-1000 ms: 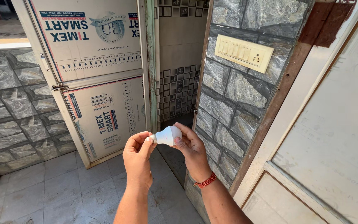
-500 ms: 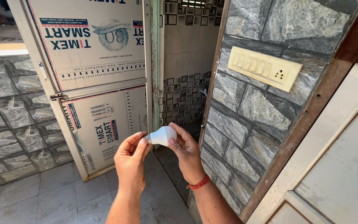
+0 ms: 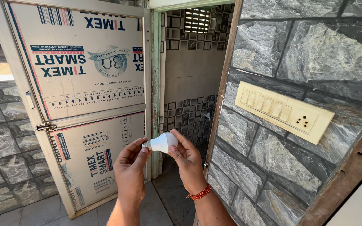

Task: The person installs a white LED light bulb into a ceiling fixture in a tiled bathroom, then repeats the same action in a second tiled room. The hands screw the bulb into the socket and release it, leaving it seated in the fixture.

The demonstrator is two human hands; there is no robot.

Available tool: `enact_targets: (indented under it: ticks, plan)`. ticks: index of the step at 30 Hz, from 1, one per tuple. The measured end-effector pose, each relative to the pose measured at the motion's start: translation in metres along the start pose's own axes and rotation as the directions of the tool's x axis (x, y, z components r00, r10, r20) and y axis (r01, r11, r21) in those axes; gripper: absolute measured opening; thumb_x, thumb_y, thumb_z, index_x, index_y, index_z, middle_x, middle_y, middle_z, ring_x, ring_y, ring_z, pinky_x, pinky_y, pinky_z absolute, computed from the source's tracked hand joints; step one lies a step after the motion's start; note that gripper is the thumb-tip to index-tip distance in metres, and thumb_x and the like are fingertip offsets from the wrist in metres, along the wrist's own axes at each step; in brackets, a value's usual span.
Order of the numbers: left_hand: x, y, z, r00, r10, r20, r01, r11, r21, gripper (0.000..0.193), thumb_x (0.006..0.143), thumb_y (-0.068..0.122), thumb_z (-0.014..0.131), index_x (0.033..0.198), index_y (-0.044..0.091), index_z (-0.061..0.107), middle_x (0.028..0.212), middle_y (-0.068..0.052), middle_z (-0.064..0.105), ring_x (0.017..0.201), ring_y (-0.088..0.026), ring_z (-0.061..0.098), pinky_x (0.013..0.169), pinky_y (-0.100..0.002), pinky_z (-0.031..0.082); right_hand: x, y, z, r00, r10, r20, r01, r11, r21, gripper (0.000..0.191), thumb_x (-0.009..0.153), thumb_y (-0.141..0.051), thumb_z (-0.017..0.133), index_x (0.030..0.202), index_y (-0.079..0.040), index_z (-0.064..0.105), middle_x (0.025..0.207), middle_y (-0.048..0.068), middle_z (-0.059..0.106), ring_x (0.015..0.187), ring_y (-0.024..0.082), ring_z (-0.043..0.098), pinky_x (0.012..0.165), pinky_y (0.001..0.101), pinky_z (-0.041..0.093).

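A white light bulb point(image 3: 163, 142) lies sideways between both hands at chest height, its metal base pointing left. My right hand point(image 3: 187, 161) pinches the rounded white end with thumb and fingers; a red thread band circles that wrist. The fingertips of my left hand point(image 3: 130, 167) touch the bulb's base end. Both hands hover in front of a narrow open doorway.
A metal-framed door point(image 3: 82, 100) panelled with printed cardboard stands open at left. Behind the hands is a small tiled room point(image 3: 187, 83) with a vent high up. A cream switch plate with a socket point(image 3: 285, 110) sits on the stone wall at right.
The view has moved closer to the doorway and tilted up a little. Both hands keep hold of the bulb, which has shifted slightly left and up in the picture.
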State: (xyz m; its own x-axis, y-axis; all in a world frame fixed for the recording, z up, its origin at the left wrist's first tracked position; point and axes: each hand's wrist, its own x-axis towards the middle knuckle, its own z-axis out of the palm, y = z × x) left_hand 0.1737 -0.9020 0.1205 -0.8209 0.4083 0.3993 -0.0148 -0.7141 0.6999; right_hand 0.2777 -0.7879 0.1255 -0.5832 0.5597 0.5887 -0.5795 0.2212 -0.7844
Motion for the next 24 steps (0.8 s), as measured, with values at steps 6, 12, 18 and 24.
enact_targets:
  ticks: [6, 12, 18, 24]
  plan:
    - [0.041, -0.025, -0.01, 1.0, -0.02, -0.005, 0.02, 1.0, 0.017, 0.028, 0.094, -0.002, 0.065, 0.121, -0.005, 0.069, 0.117, -0.012, 0.073, 0.103, -0.015, 0.069, 0.094, -0.03, 0.058, 0.03, 0.025, 0.0, 1.0, 0.01, -0.015, -0.01, 1.0, -0.019, 0.05, 0.1, -0.011, 0.062, 0.149, -0.004, 0.053, 0.139, 0.011, 0.066, 0.124, 0.019, 0.065, 0.104, 0.0361, 0.057]
    - [0.098, -0.045, -0.034, 0.994, -0.08, 0.077, 0.083, 0.996, -0.044, 0.027, 0.095, -0.002, 0.065, 0.121, -0.007, 0.07, 0.111, -0.014, 0.074, 0.098, -0.015, 0.07, 0.092, -0.029, 0.058, 0.062, 0.061, 0.017, 0.993, -0.01, -0.116, 0.005, 0.999, -0.041, 0.051, 0.098, -0.008, 0.062, 0.148, -0.004, 0.053, 0.139, 0.012, 0.066, 0.124, 0.019, 0.066, 0.103, 0.0364, 0.058]
    - [0.169, -0.061, -0.061, 0.97, -0.152, 0.191, 0.173, 0.98, -0.102, 0.025, 0.093, -0.002, 0.065, 0.118, -0.007, 0.07, 0.112, -0.012, 0.075, 0.096, -0.014, 0.07, 0.089, -0.028, 0.059, 0.096, 0.098, 0.046, 0.967, -0.079, -0.243, 0.055, 0.993, -0.103, 0.05, 0.097, -0.006, 0.062, 0.147, -0.003, 0.055, 0.137, 0.012, 0.068, 0.121, 0.018, 0.067, 0.101, 0.035, 0.058]
    - [0.227, -0.064, -0.093, 0.953, -0.206, 0.22, 0.234, 0.966, -0.106, 0.025, 0.093, 0.002, 0.068, 0.116, -0.006, 0.068, 0.111, -0.012, 0.074, 0.097, -0.015, 0.07, 0.09, -0.029, 0.06, 0.13, 0.128, 0.087, 0.944, -0.097, -0.315, 0.045, 0.985, -0.169, 0.05, 0.097, -0.005, 0.064, 0.147, -0.003, 0.056, 0.13, 0.014, 0.071, 0.114, 0.017, 0.068, 0.099, 0.0296, 0.055]
